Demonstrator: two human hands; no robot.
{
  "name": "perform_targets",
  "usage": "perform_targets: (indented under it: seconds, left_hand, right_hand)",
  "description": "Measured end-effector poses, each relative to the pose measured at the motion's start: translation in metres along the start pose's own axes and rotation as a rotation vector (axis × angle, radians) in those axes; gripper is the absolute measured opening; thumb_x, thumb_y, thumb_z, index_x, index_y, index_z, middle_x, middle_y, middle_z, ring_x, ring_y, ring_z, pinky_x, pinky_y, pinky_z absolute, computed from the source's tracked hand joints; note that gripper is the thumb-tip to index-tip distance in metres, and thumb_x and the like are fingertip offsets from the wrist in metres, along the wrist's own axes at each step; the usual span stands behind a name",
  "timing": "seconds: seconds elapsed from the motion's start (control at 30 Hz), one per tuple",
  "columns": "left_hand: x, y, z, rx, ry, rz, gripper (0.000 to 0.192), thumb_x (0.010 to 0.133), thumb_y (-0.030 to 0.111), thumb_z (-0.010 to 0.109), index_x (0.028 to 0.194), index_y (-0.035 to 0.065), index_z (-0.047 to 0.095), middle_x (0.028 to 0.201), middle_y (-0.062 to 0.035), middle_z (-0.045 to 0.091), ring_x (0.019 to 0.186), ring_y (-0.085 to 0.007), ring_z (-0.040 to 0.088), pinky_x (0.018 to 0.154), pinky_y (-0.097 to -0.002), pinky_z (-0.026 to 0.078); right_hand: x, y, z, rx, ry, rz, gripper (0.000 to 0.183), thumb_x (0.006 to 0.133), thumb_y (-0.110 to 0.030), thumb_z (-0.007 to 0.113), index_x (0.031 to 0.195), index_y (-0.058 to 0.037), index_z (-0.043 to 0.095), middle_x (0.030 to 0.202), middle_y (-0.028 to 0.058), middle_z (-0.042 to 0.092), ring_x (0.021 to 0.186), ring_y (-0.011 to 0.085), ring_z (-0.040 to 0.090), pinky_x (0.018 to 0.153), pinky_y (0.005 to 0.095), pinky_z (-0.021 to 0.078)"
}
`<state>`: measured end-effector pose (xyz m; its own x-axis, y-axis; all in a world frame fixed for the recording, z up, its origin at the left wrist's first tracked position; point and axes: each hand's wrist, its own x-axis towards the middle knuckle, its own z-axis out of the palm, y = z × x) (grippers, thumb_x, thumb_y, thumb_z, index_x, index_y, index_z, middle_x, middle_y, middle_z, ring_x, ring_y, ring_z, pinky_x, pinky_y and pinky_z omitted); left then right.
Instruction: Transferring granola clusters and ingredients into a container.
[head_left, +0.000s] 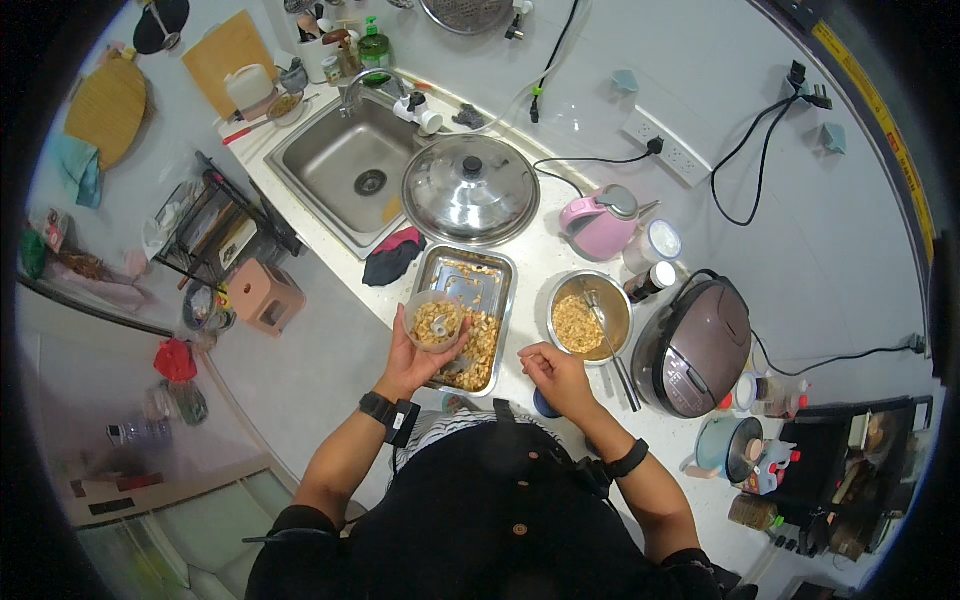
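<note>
My left hand (417, 363) holds a small clear plastic chopper cup (433, 347) with chopped peanut-like pieces and a pale blade hub inside. It is above a stainless steel tray (508, 289), whose near half holds more of the pieces (480, 354). My right hand (559, 377) hovers over the counter with its fingers curled in, and nothing shows in it. Just beyond it stands a steel bowl (553, 330) of finely chopped pieces (576, 324). A metal-handled utensil (619, 371) leans in that bowl. Partly hidden beside my right hand is a dark blue round object (546, 405).
A large domed steel lid (471, 191) lies beside the sink (330, 172). At the counter's back stand a pink electric kettle (600, 225), a lidded jar (654, 246) and a rice cooker (694, 345). A dark cloth (393, 259) hangs over the front edge. A plastic stool (266, 295) stands on the floor.
</note>
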<state>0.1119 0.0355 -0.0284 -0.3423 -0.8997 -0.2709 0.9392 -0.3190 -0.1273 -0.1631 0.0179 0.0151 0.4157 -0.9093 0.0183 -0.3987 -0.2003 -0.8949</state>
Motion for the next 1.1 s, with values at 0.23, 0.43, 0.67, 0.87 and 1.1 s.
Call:
perform_targets:
  seconds: [0.23,0.43,0.67,0.87,1.1]
  left_hand:
    - [-0.008,-0.018,0.01,0.326,0.008,0.051,0.078,0.095,0.063,0.043,0.148,0.0075,0.03,0.147,-0.0178,0.04,0.133,-0.0382,0.044,0.109,-0.0573,0.039]
    - [-0.014,-0.031,0.016,0.548,-0.023,0.045,0.067,0.099,0.06,0.037,0.149,0.0156,0.032,0.144,-0.0139,0.045,0.13,-0.0306,0.048,0.104,-0.053,0.045]
    - [-0.02,-0.04,0.022,0.578,-0.03,0.124,0.062,0.1,0.055,0.038,0.15,0.0178,0.031,0.145,-0.0114,0.044,0.13,-0.027,0.047,0.107,-0.0504,0.043]
    - [-0.029,-0.033,0.018,0.478,0.028,0.105,0.064,0.1,0.057,0.038,0.147,0.0139,0.035,0.143,-0.012,0.046,0.13,-0.0279,0.048,0.107,-0.053,0.042]
    - [-0.035,-0.029,0.021,0.342,0.044,0.088,0.071,0.097,0.062,0.04,0.145,0.0089,0.038,0.142,-0.0146,0.047,0.129,-0.0312,0.049,0.106,-0.0557,0.042]
  right_hand:
    - [0.02,-0.06,0.0,0.092,-0.087,-0.029,0.025,0.083,-0.008,0.074,0.106,-0.0043,0.066,0.081,0.005,0.065,0.067,0.0115,0.059,0.061,0.0264,0.0473]
    - [0.033,-0.078,0.015,-0.11,-0.062,-0.387,0.029,0.077,-0.012,0.08,0.102,-0.0055,0.067,0.086,0.0076,0.063,0.075,0.0226,0.059,0.065,0.0315,0.0475]
    - [0.041,-0.077,0.025,-0.372,-0.078,-0.487,0.02,0.083,-0.016,0.072,0.099,-0.0054,0.065,0.088,0.012,0.064,0.082,0.0329,0.062,0.076,0.0427,0.0462]
    - [0.058,-0.092,0.026,-0.293,-0.08,-0.448,0.017,0.085,-0.013,0.07,0.098,-0.0031,0.065,0.09,0.0148,0.066,0.081,0.035,0.063,0.074,0.0439,0.0482]
    - [0.053,-0.094,0.029,-0.108,0.03,-0.3,0.021,0.084,-0.007,0.073,0.104,-0.0023,0.069,0.082,0.0094,0.065,0.068,0.0178,0.061,0.063,0.0277,0.0492]
